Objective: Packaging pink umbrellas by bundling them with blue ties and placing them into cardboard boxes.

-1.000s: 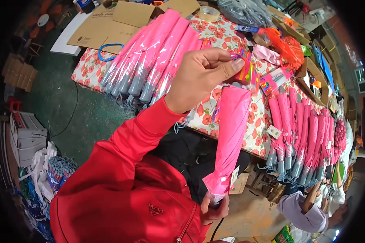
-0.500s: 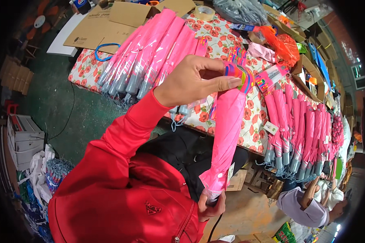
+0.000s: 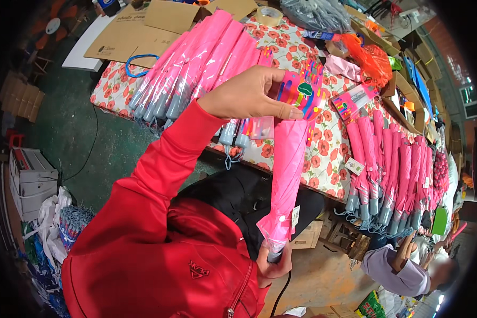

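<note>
The fingers of my left hand (image 3: 244,95) pinch a thin, glossy, multicoloured plastic sleeve (image 3: 302,95) at the tip of a slim, furled pink fabric umbrella (image 3: 289,172), as those of my right hand (image 3: 273,267) wrap its smooth grey handle (image 3: 275,256) close to my red jacket (image 3: 159,265). The step in hand appears to be bringing sleeve and tip together; whether the tip sits inside, I cannot tell. The next move calls for a spread sleeve and steady alignment. Beyond, clear-wrapped pink umbrellas (image 3: 196,58) crowd the poppy-printed bench (image 3: 326,164), a grey-corded bundle (image 3: 389,169) lying at right.
</note>
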